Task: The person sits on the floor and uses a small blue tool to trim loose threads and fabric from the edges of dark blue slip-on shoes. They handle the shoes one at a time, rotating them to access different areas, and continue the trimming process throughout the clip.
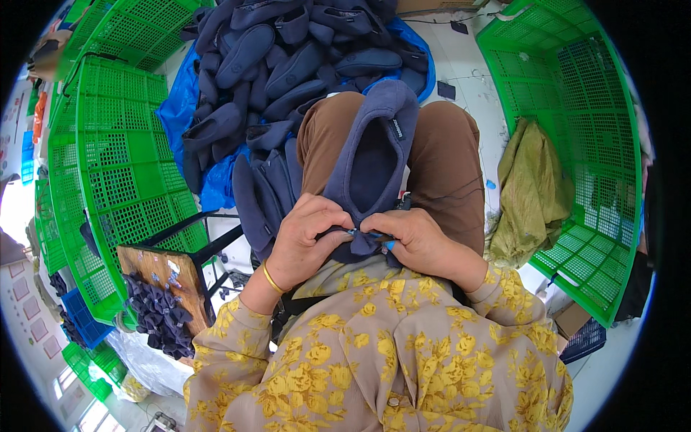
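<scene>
Two bare hands meet over the person's lap, both closed on the heel end of one dark blue fleece slipper (374, 162). Left hand (306, 241): fingers curled and pressed together, pinching the gathered fabric at the heel; a gold bangle (272, 279) circles its wrist. Right hand (417, 241): fingers likewise pinched on the same fold, fingertips touching those of the left, nails painted blue. Whether a small tool sits between the fingertips cannot be told. From the grip, the slipper runs away from the body, its opening facing up and its toe lying between the knees of the brown trousers (439, 158). Just beyond the grip to the left, several more slippers of the same colour lean against the left thigh (263, 191). Well beyond the toe, a large heap of such slippers (288, 57) rests on a blue plastic sheet (176, 108). Green lattice crates stand to the far left (115, 158) and far right (576, 93) of the grip; an olive-green cloth (533, 191) hangs at the right crate. Below and left of the left hand, a small wooden table (162, 270) carries a pile of dark fabric pieces (155, 313).
</scene>
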`<state>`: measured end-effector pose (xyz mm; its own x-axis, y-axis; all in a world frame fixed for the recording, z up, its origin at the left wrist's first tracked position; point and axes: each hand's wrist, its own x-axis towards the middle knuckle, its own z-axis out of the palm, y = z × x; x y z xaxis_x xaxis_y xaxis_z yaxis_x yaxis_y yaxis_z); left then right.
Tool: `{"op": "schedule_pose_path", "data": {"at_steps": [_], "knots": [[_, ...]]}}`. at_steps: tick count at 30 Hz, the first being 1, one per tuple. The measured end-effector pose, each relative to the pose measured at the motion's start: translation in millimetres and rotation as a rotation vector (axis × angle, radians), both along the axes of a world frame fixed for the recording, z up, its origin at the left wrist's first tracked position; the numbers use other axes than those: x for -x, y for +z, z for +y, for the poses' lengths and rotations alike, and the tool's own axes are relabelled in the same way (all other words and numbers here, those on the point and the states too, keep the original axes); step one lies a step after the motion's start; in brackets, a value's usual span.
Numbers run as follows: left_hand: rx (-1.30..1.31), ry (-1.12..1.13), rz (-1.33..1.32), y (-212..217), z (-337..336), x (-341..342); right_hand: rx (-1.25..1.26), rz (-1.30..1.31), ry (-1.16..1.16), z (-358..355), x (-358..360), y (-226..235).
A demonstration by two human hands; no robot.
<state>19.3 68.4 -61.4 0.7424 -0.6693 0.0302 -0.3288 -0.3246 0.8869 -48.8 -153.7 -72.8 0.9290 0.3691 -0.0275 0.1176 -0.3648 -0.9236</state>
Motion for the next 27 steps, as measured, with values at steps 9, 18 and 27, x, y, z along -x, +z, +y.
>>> {"op": "schedule_pose_path", "data": {"at_steps": [9, 18, 27], "knots": [[-0.008, -0.034, 0.009, 2, 1, -2, 0.07, 0.031, 0.017, -1, 2, 9], [-0.002, -0.064, -0.002, 0, 0, -2, 0.064, -0.026, 0.019, 7, 3, 5], [-0.056, -0.083, -0.07, 0, -3, 1, 0.081, 0.068, 0.062, 15, 6, 11]]}}
